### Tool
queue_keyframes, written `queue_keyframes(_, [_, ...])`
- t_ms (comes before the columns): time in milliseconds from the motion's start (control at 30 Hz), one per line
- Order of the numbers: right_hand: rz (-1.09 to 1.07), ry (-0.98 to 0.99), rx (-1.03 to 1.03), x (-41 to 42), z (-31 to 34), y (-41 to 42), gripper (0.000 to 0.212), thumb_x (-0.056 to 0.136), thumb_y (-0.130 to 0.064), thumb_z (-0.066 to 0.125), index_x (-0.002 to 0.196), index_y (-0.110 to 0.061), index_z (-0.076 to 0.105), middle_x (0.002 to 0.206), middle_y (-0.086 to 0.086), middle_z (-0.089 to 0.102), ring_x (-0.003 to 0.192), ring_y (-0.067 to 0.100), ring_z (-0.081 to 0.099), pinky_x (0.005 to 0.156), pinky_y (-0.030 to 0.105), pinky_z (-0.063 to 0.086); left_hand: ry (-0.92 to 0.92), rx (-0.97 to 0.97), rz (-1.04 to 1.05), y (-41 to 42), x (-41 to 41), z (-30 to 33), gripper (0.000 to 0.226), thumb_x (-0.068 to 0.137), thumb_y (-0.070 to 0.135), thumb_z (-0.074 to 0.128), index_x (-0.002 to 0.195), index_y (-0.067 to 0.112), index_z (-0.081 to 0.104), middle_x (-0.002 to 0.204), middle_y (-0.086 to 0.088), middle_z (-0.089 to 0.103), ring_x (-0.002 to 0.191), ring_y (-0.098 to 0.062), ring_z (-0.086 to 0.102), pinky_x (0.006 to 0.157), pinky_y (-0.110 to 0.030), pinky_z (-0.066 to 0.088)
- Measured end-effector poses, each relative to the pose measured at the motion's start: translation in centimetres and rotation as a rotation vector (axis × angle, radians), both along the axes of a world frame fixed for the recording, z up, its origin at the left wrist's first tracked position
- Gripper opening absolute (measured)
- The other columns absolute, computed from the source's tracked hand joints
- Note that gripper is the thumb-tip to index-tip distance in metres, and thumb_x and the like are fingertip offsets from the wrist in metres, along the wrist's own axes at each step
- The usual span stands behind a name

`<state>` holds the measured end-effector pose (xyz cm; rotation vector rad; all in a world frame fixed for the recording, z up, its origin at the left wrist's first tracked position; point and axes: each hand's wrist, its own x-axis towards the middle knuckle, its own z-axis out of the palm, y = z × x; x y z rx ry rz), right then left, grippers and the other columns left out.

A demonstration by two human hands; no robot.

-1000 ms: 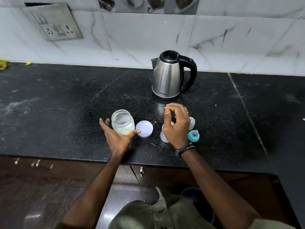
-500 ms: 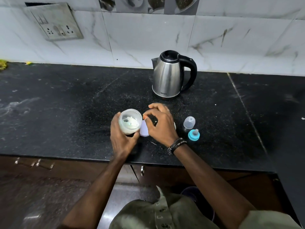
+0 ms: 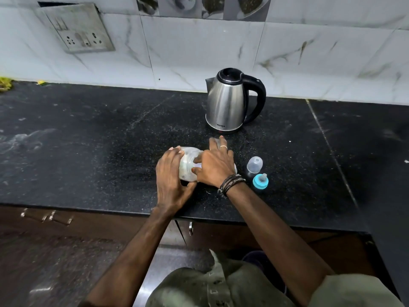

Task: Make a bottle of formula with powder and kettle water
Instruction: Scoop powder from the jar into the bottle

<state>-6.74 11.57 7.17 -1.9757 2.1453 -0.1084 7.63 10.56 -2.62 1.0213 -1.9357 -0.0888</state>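
A clear powder jar [image 3: 187, 161] lies tilted on its side over the black counter [image 3: 110, 140], and my left hand [image 3: 170, 180] grips it round the body. My right hand [image 3: 216, 166] is at the jar's mouth, pinching the pale lilac lid [image 3: 197, 167] against it, with two fingers stretched out toward the kettle. The steel kettle [image 3: 228, 103] with a black handle stands upright just behind. Most of the baby bottle is hidden behind my right hand. Its clear cap [image 3: 255, 164] and teal nipple ring [image 3: 260, 181] sit on the counter to the right.
A socket plate [image 3: 77, 29] is set in the tiled wall at the back left. The counter's front edge [image 3: 88, 210] runs just below my wrists, with drawers beneath. Something yellow-green [image 3: 4, 83] lies at the far left.
My left hand has taken the jar and tipped it onto its side. My right hand left the bottle, picked up the lid from the counter and brought it to the jar's mouth.
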Motion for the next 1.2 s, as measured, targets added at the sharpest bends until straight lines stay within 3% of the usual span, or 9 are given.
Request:
queue_keyframes(100, [0.034,-0.123,0.028,-0.7,-0.3,-0.2,0.033,0.082,-0.044,0.073,0.113,-0.033,0.072,0.146,0.010,0.043,0.140,0.037,0.034,0.109,0.044,0.035,-0.066,-0.056,-0.004,-0.1,-0.1,0.4,0.075,0.081,0.037,0.079,0.137,0.001,0.045,0.142,-0.024,0.054,0.135,-0.040,0.048,0.110,-0.052,0.038])
queue_keyframes(200, [0.043,-0.312,-0.034,-1.1,-0.2,0.1,0.019,0.080,-0.031,0.076,0.091,-0.016,0.076,0.102,0.010,0.071,0.097,0.030,0.066,0.073,0.029,0.043,-0.106,-0.103,0.007,-0.4,-0.4,0.7,0.078,0.076,0.033,0.085,0.136,0.001,0.045,0.140,-0.024,0.055,0.133,-0.039,0.049,0.106,-0.051,0.037])
queue_keyframes(367, [0.073,-0.383,-0.113,-1.0,2.1,0.8,0.011,0.081,-0.007,0.069,0.071,-0.005,0.072,0.080,0.017,0.071,0.069,0.021,0.056,0.064,0.029,0.043,-0.054,-0.155,0.017,-0.4,-0.8,1.7,0.070,0.081,0.038,0.071,0.134,0.001,0.045,0.141,-0.018,0.049,0.132,-0.038,0.048,0.106,-0.050,0.035])
queue_keyframes(500, [0.079,-0.356,-0.150,-1.2,2.2,-0.3,0.048,0.074,0.002,0.061,0.041,-0.018,0.032,0.047,-0.003,0.041,0.059,0.023,0.048,0.058,0.029,0.037,-0.046,-0.154,0.040,-0.8,-0.9,2.2,0.068,0.082,0.042,0.065,0.134,0.002,0.046,0.141,-0.017,0.049,0.131,-0.039,0.049,0.103,-0.051,0.036])
queue_keyframes(600, [0.120,-0.342,-0.127,-1.5,2.2,-0.7,0.049,0.077,0.001,0.058,0.043,-0.021,0.030,0.049,-0.008,0.035,0.062,0.021,0.044,0.059,0.029,0.033,-0.048,-0.148,0.053,-1.0,-1.0,2.2,0.068,0.081,0.042,0.066,0.134,0.002,0.046,0.141,-0.017,0.049,0.131,-0.038,0.049,0.104,-0.050,0.035])
queue_keyframes(700, [0.160,-0.324,-0.014,-1.9,1.5,-1.4,0.034,0.086,-0.010,0.057,0.056,-0.020,0.045,0.075,0.009,0.054,0.080,0.023,0.047,0.068,0.028,0.033,-0.047,-0.154,0.060,-0.8,-1.0,2.1,0.068,0.081,0.042,0.064,0.134,0.004,0.046,0.142,-0.016,0.048,0.131,-0.037,0.048,0.105,-0.048,0.034])
queue_keyframes(867, [0.213,-0.334,0.157,-2.8,1.2,-2.1,0.023,0.085,-0.015,0.058,0.069,-0.027,0.046,0.107,0.015,0.053,0.114,0.023,0.042,0.089,0.038,0.049,-0.076,-0.201,0.049,-0.6,-1.5,2.2,0.065,0.084,0.042,0.063,0.134,0.004,0.046,0.140,-0.016,0.049,0.128,-0.038,0.050,0.105,-0.050,0.035])
queue_keyframes(1033, [0.255,-0.356,0.077,-3.0,1.0,-2.1,0.020,0.078,-0.021,0.076,0.068,-0.023,0.059,0.095,0.011,0.058,0.090,0.014,0.049,0.077,0.028,0.046,-0.062,-0.226,0.057,-0.5,-1.9,2.3,0.062,0.085,0.040,0.062,0.132,0.003,0.047,0.141,-0.015,0.048,0.128,-0.038,0.050,0.104,-0.050,0.036])
queue_keyframes(1200, [0.219,-0.392,-0.041,-2.7,1.6,-1.5,0.012,0.072,-0.014,0.081,0.074,-0.004,0.075,0.088,0.016,0.069,0.083,0.025,0.065,0.076,0.036,0.052,-0.037,-0.223,0.064,-0.6,-2.0,2.4,0.062,0.085,0.040,0.061,0.132,0.002,0.046,0.140,-0.016,0.047,0.128,-0.038,0.049,0.104,-0.050,0.036])
